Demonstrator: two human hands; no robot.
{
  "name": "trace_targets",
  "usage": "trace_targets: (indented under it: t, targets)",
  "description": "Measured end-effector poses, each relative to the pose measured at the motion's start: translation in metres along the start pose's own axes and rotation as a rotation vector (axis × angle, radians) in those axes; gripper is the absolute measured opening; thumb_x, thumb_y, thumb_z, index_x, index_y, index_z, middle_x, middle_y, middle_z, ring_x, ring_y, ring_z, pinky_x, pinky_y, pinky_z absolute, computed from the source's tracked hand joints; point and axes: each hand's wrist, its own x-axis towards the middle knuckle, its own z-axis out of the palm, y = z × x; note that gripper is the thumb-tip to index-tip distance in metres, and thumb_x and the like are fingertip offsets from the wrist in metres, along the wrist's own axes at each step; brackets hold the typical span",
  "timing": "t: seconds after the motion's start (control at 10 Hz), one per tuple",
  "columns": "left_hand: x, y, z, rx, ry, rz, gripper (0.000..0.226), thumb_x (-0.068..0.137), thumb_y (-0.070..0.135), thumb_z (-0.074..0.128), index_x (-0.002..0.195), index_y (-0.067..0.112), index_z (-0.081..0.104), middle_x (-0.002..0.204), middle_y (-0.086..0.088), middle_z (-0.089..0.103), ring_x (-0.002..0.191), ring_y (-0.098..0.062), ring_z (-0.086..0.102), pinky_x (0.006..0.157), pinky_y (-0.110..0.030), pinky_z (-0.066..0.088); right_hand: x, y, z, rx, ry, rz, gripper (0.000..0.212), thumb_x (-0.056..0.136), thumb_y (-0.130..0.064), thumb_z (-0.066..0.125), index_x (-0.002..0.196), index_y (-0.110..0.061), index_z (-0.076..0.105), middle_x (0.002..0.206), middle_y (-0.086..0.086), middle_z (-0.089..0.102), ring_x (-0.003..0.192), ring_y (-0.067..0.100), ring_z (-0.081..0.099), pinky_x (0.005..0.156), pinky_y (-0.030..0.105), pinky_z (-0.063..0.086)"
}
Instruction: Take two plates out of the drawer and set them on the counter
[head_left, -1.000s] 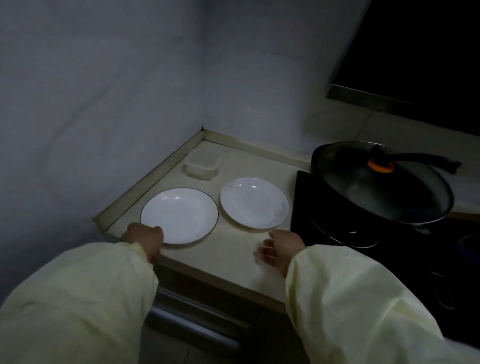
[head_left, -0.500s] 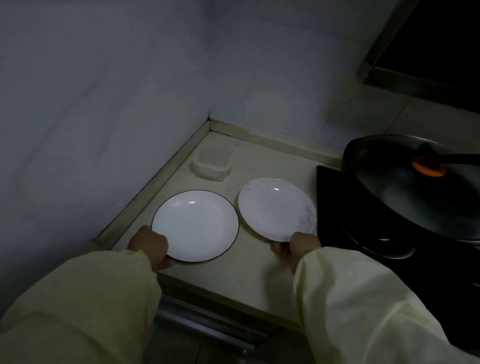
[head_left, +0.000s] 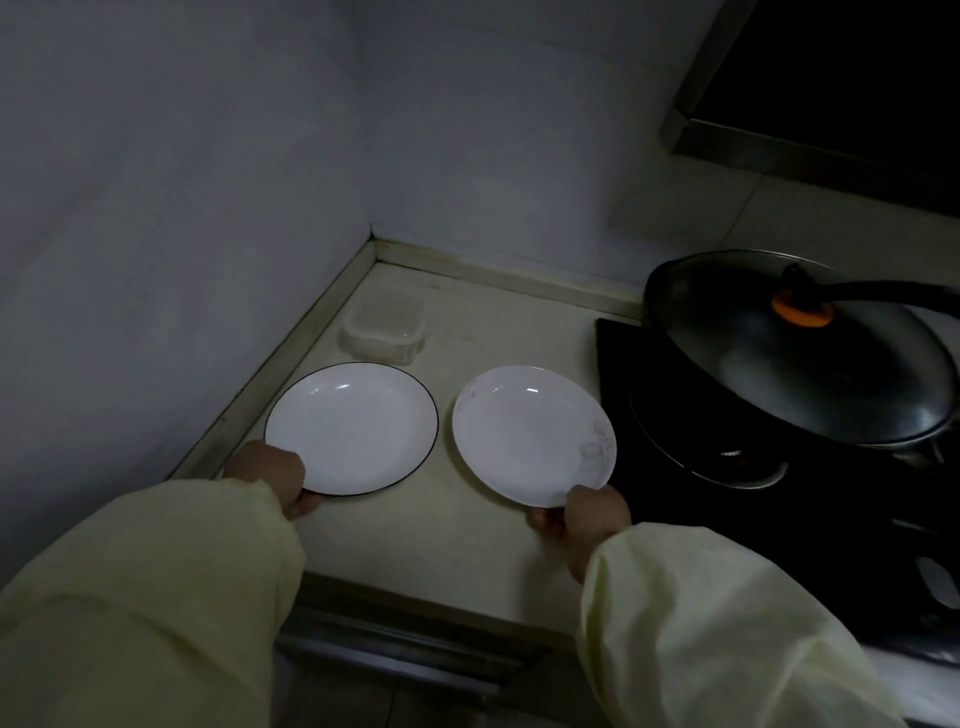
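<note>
Currently logged: left hand (head_left: 267, 475) clamped on near rim of black-rimmed plate (head_left: 353, 428), right hand (head_left: 589, 512) clamped on near rim of plain white plate (head_left: 530, 434) — fingers curled under both edges. Both plates side by side on the cream counter (head_left: 441, 525), apart, not touching; couldn't tell whether flat or slightly lifted. Clear lidded container (head_left: 382, 330) just behind the left plate, near the corner. Lidded wok (head_left: 795, 353) on the stove (head_left: 727, 493) to the right — clear of plates.
</note>
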Motion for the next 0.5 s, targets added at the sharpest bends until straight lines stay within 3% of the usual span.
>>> trace_targets:
  t: [0.1,0.2,0.3,0.4,0.5]
  targets:
    - [0.003,0.001,-0.001,0.018,-0.011,-0.003,0.045,0.092,-0.001,0.039,0.136,-0.008,0.038,0.138,-0.025,0.050,0.092,-0.022,0.052,0.061,-0.027,0.051,0.000,0.000,0.000,0.007,-0.014,0.030,0.039,0.088,0.005,0.032,0.125,0.008,0.044,0.083,0.018,0.057,0.067,0.033,0.058,0.051,0.037,0.056]
    - [0.007,-0.001,-0.002,0.023,-0.027,-0.005,0.044,0.093,0.000,0.039,0.136,-0.007,0.039,0.138,-0.024,0.050,0.092,-0.022,0.052,0.057,-0.025,0.050,0.001,-0.003,-0.002,-0.036,-0.053,0.062,0.040,0.091,0.000,0.035,0.131,0.009,0.037,0.103,0.022,0.051,0.088,0.035,0.058,0.077,0.044,0.057]
    - [0.005,0.000,-0.003,0.019,-0.033,-0.016,0.044,0.093,0.002,0.039,0.137,-0.004,0.040,0.138,-0.021,0.051,0.092,-0.020,0.054,0.047,-0.021,0.053,-0.010,-0.007,0.000,-0.026,-0.065,0.087,0.023,0.091,0.000,0.036,0.108,0.009,0.050,0.092,0.022,0.056,0.072,0.033,0.060,0.061,0.039,0.059]
    - [0.001,0.001,-0.005,0.004,-0.054,-0.037,0.044,0.093,0.003,0.039,0.137,-0.003,0.040,0.138,-0.019,0.052,0.091,-0.021,0.056,0.046,-0.020,0.055,-0.019,-0.008,0.001,0.020,-0.098,0.111,0.018,0.094,-0.007,0.038,0.081,-0.001,0.048,0.073,0.020,0.054,0.056,0.032,0.057,0.046,0.035,0.054]
    - [-0.007,0.005,-0.009,-0.049,-0.063,-0.113,0.041,0.090,0.000,0.041,0.130,-0.004,0.048,0.123,-0.022,0.062,0.072,-0.026,0.058,0.052,-0.028,0.058,-0.031,-0.007,-0.003,0.006,-0.092,0.092,0.016,0.095,-0.009,0.040,0.094,0.002,0.051,0.069,0.018,0.053,0.055,0.031,0.056,0.062,0.045,0.055]
